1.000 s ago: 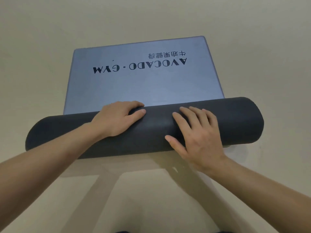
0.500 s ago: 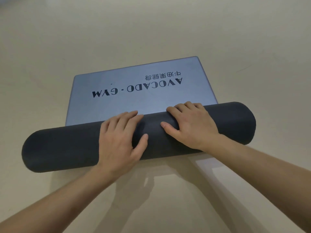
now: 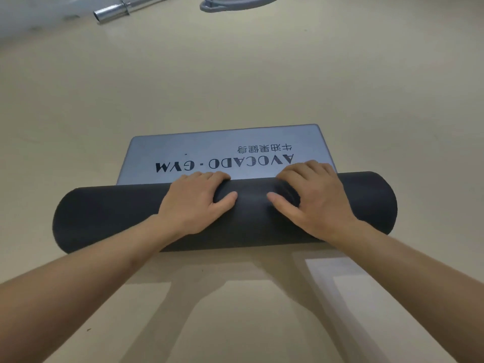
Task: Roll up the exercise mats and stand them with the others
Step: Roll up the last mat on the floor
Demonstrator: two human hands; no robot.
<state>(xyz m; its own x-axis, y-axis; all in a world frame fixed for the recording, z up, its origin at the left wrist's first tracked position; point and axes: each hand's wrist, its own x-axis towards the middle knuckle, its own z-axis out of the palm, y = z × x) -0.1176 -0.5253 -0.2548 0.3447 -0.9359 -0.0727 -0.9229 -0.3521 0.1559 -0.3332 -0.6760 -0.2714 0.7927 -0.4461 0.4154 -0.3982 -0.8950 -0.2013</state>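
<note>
An exercise mat lies on the beige floor, mostly rolled into a thick dark grey roll lying crosswise in front of me. A short flat end, blue-grey with the print "AVOCADO · GYM", still sticks out beyond the roll. My left hand rests on top of the roll left of centre, its fingers curled over the far edge and thumb on the near side. My right hand grips the roll the same way right of centre. Both hands dent the foam.
A metal barbell bar lies on the floor at the top left. A grey round base of some equipment shows at the top edge. Bare beige floor surrounds the mat.
The roll has moved forward over the flat end, which is now shorter. Both hands shifted to the roll's top with fingers over its far edge. The view tilted up, revealing the bar.
</note>
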